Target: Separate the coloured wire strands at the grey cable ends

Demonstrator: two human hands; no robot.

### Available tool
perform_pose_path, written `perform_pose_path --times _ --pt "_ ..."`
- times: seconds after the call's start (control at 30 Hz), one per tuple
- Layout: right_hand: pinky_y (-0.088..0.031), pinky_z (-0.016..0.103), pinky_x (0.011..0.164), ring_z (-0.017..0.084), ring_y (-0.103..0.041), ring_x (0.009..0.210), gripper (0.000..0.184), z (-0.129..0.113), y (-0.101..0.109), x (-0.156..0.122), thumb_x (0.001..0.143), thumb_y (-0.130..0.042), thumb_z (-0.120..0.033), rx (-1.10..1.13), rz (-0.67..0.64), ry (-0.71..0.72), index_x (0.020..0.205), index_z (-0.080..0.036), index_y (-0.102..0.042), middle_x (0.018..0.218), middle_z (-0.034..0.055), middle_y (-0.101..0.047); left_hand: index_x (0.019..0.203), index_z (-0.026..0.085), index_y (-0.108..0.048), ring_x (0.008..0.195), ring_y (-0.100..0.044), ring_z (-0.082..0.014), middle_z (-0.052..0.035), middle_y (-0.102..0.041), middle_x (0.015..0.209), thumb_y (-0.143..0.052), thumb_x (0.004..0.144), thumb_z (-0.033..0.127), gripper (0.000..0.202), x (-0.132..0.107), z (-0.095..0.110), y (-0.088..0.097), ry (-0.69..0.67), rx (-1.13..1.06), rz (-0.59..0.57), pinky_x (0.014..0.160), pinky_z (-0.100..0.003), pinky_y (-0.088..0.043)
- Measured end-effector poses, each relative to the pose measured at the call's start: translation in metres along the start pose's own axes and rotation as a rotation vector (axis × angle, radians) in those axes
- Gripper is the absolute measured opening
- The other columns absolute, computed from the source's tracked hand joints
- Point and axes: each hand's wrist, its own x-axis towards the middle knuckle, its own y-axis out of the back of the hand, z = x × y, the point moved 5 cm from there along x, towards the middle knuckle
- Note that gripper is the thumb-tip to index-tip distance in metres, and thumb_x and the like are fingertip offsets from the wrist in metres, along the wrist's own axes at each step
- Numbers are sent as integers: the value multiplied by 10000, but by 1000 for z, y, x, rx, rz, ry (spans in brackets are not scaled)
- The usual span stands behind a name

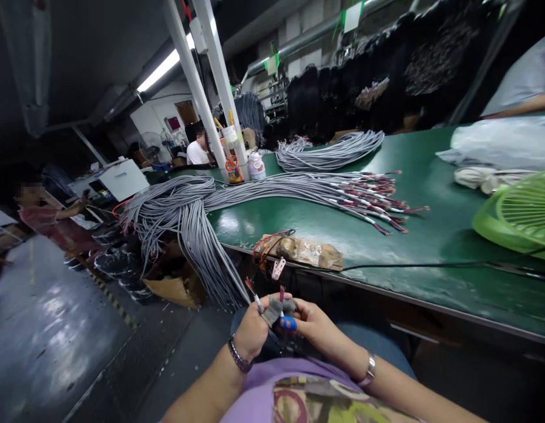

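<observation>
Above my lap, at the table's front edge, my two hands meet. My left hand (251,330) is closed round a grey cable (257,303), whose stripped end with thin coloured wires points up and left. Grey covers wrap some fingertips, and a blue wrap (289,323) is on my right thumb. My right hand (315,324) is closed in a pinch against the left fingertips, at a second cable end (282,292) with dark red and blue wires standing up between the hands. The fingers hide most of that cable.
On the green table (435,252) lie grey cable bundles (255,189), some hanging over the front edge. A taped wooden block (314,252) with wires and a pink clip sits near me. A green fan (519,211) stands right. People are at the left, back and far right.
</observation>
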Motion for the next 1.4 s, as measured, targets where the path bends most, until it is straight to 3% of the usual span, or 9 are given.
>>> perform_pose_path --times 0.13,0.27,0.43,0.57,0.7,0.83,1.0,1.17,1.4 --pt "-390 241 545 120 -548 549 401 -2 -7 -4 547 -792 -402 51 -112 -68 762 -148 -569 625 3 -640 1161 131 -609 706 -630 -191 -133 -689 919 -663 725 458 547 1 -13 3 111 -62 -126 591 -259 -457" --pt "-384 254 541 121 -538 525 399 2 -7 -3 557 -776 -445 36 -167 -117 707 -149 -556 607 22 -647 1162 117 -609 698 -642 -205 -142 -694 909 -691 704 434 563 6 -21 4 120 -104 -169 563 -253 -453" --pt "-389 256 556 126 -535 583 367 2 18 7 618 -733 -472 -84 -9 -45 703 -150 -580 658 27 -636 973 96 -689 749 -650 -231 -152 -702 909 -677 722 407 400 8 -15 15 5 -186 9 680 -322 -485" --pt "-407 256 584 140 -556 647 374 -11 34 9 692 -655 -521 -160 137 -13 766 -161 -581 712 39 -640 786 106 -674 655 -660 -213 -101 -699 669 -651 740 426 324 3 -13 25 -37 -186 131 675 -324 -494" --pt "-398 249 524 110 -501 553 409 -27 17 10 701 -617 -566 -265 55 13 785 -168 -567 675 9 -589 730 118 -620 414 -564 -135 -34 -630 512 -656 720 448 332 0 -21 24 30 -124 179 445 -233 -436" --pt "-401 246 550 122 -512 585 332 -27 -1 14 732 -625 -494 -347 -24 88 753 -174 -537 636 -3 -585 660 132 -562 357 -484 -71 -18 -622 519 -641 741 422 310 -3 -25 20 22 30 222 373 -172 -340" --pt "-371 241 489 118 -509 484 291 -11 -2 15 782 -565 -466 -246 -56 36 736 -191 -483 530 -33 -552 684 138 -547 371 -484 -65 -23 -635 539 -624 749 441 320 -4 -27 18 74 246 143 393 -176 -345" --pt "-385 235 539 114 -502 564 274 -22 4 13 763 -602 -417 -441 -50 125 669 -167 -538 619 -10 -579 678 145 -530 364 -525 -95 -28 -626 503 -621 731 479 351 -1 -36 13 267 221 -60 357 -181 -283" --pt "-298 223 450 80 -393 480 363 -13 10 19 679 -653 -501 -181 64 -7 688 -156 -540 551 -29 -513 640 143 -520 339 -471 -59 -20 -617 505 -623 734 447 334 -1 -28 17 109 107 244 356 -179 -232"
